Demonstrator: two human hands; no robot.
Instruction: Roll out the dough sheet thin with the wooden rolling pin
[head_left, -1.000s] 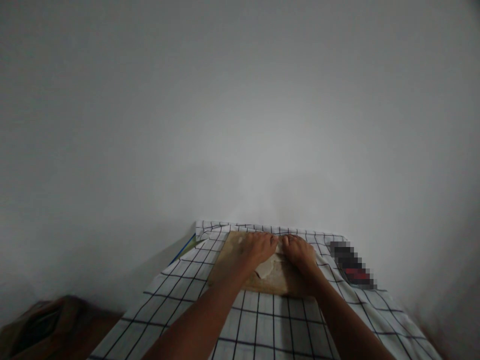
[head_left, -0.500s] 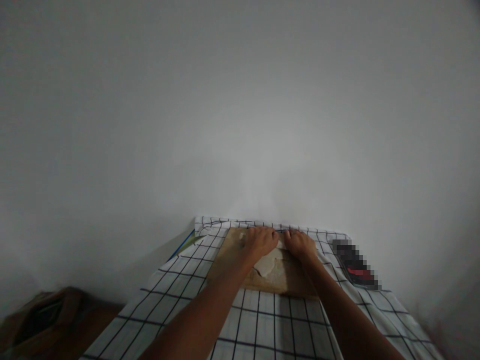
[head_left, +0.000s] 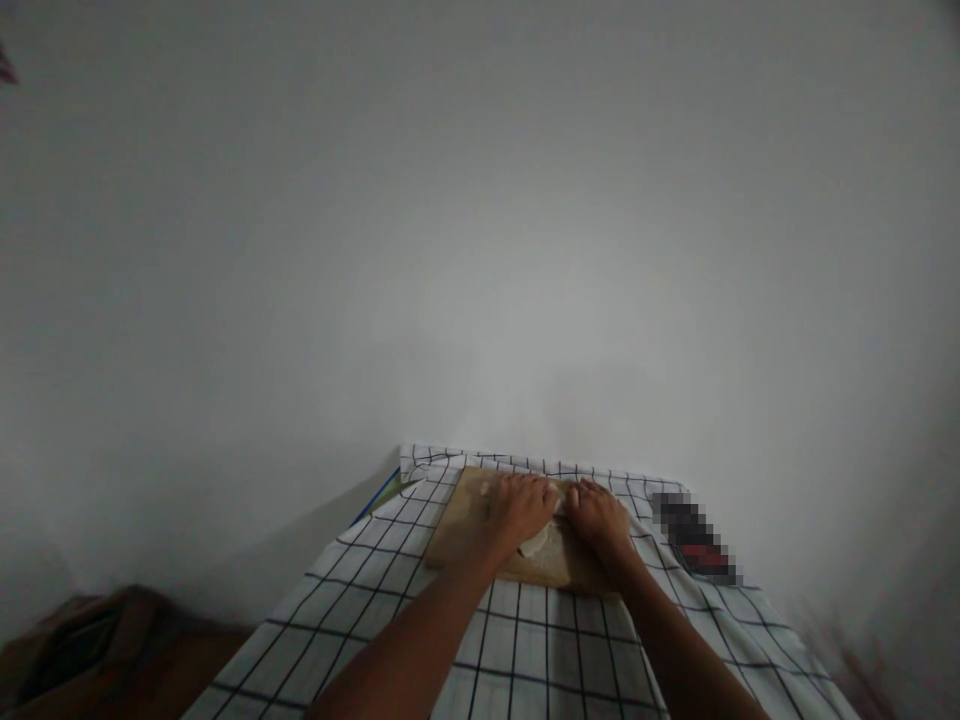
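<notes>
Wall (head_left: 480,250): pale grey, smooth and plain, filling most of the view, brightest around the middle
Box (head_left: 82,640): one brown boxy shape down in the lower left corner, dark opening on show, and whatever sits inside is too dim to make out
Cloth (head_left: 517,650): one white sheet, thin dark lines crossing into squares, far edge up by the wall, creases running along the right
Board (head_left: 450,530): one of these, flat, four-sided, light brown and wooden-looking, lying on the cloth towards the far edge
Left hand (head_left: 525,500): over the board, knuckles up, fingers curled down and close together, and I cannot tell whether they grip anything
Right hand (head_left: 598,510): level with its partner, a narrow gap between the two, fingers bent the same way, their grip hidden too
Dough (head_left: 536,543): on the board, one pale, thin, flat piece with an uneven edge, peeking out below the gap and partly covered by the left hand
Dark thing (head_left: 694,540): one long shape on the cloth, right of the board, red patch near its closer end, the rest blurred into blocks
</notes>
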